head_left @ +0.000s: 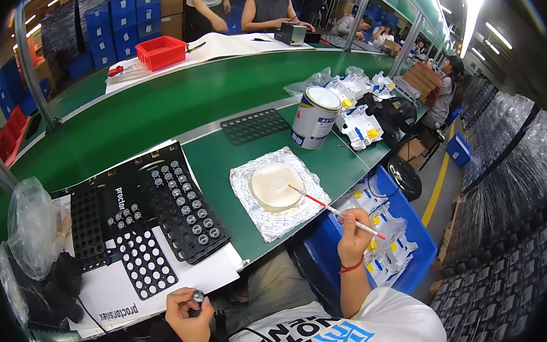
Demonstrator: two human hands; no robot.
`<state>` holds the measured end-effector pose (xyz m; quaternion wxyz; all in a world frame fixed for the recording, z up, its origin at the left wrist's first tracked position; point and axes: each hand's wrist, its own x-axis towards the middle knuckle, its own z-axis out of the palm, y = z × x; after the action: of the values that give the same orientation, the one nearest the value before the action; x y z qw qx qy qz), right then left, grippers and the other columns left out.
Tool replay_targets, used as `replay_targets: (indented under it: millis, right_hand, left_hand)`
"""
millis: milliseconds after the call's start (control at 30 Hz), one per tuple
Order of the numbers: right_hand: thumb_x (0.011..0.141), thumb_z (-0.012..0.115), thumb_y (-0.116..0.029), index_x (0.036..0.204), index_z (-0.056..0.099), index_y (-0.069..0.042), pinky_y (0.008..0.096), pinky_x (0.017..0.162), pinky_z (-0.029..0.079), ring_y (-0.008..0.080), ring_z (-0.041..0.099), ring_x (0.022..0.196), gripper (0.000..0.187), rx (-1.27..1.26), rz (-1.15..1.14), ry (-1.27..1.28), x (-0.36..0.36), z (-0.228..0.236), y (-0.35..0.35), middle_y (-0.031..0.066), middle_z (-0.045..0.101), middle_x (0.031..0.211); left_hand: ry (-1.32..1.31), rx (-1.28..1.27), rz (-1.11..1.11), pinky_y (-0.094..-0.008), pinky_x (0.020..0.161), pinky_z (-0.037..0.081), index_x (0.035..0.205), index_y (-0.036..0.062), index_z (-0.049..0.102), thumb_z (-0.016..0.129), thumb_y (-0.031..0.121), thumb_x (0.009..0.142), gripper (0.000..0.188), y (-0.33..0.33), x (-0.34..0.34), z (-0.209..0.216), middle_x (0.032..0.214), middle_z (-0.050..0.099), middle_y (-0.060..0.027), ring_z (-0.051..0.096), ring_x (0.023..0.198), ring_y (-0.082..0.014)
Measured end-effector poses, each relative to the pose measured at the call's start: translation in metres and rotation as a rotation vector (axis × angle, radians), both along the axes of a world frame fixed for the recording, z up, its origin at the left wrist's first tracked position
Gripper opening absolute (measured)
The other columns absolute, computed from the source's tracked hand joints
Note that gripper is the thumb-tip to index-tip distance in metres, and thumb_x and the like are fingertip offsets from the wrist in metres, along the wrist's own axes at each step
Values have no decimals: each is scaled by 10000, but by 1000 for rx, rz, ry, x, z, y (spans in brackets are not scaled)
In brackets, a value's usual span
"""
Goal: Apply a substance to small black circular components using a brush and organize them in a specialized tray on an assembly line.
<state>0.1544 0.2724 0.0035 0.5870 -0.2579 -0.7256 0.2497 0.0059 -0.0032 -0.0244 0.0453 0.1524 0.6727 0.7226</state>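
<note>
Take the dish [270, 208] as the reference point; it is resting on a crinkled sheet [258, 222] upon the green table [211, 153] and is holding a pale layer [274, 180].

Left hand [187, 314]: the thumb and fingers are pinching the knob [198, 296], a small dark round piece with a shiny centre. The knob is sitting toward the person and to the left of the dish, beyond the table's near edge.

Right hand [354, 236]: the fingers are closing around the stick [332, 210], pen-fashion, near its rear half. The stick is slanting from the right, its tip pointing over the dish; whether the tip is touching the layer cannot be told.

Handling, by judgement: the knob is probably behaving as a light, stiff part, with a smooth rim that may be slipping under a loose pinch. Take hold of it by the sides, leaving the shiny face clear. The stick is likely being light and rigid; grip its shaft well behind the tip. The layer is appearing soft and possibly tacky, so handle the dish by its rim only.

Surroundings: a black tray [179, 239] is holding round parts [196, 204] left of the dish; a can [316, 119] is standing beyond it, to the right.
</note>
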Motion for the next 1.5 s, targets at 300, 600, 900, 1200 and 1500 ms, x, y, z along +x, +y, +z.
replay_targets:
  millis: [300, 600, 900, 1200, 1500]
  right_hand:
    - [854, 468, -106, 779, 510, -5, 278, 585, 394, 190, 507, 627, 133, 27, 0, -86, -2, -7, 0, 99, 546, 716]
    - [883, 442, -159, 770, 484, -6, 231, 585, 381, 117, 461, 619, 195, -94, 109, 100, -6, -3, -11, 66, 507, 704]
    - [897, 430, -235, 753, 419, -70, 213, 496, 325, 102, 407, 564, 219, -575, 539, 654, -9, 8, -26, 38, 432, 635]
    - [917, 393, -265, 755, 380, -85, 223, 469, 300, 99, 351, 518, 243, -581, 964, 445, -24, 16, -60, 24, 385, 599]
    - [900, 439, -250, 745, 397, -63, 237, 445, 303, 121, 352, 488, 247, -515, 1013, 404, -23, 18, -61, 55, 420, 584]
  left_hand:
    - [-112, 52, -165, -156, 560, 380, 794, -2, 493, 667, -69, 598, 271, 11, 6, -1, 841, 572, -97, 435, 602, -40]
    - [-257, 171, -237, -150, 566, 375, 826, -20, 503, 648, -109, 618, 270, 10, 9, 10, 852, 586, -109, 430, 598, -32]
    - [-630, 439, -336, -139, 470, 330, 866, -37, 529, 553, -13, 735, 136, 10, 0, 11, 830, 611, -147, 446, 533, -41]
    - [-668, 499, -502, -163, 525, 371, 892, -40, 590, 620, -23, 731, 165, -3, -3, 1, 823, 620, -78, 505, 625, -53]
    - [-603, 477, -511, -189, 642, 453, 889, -50, 587, 628, -60, 718, 177, -4, 0, 10, 808, 610, -65, 564, 700, -89]
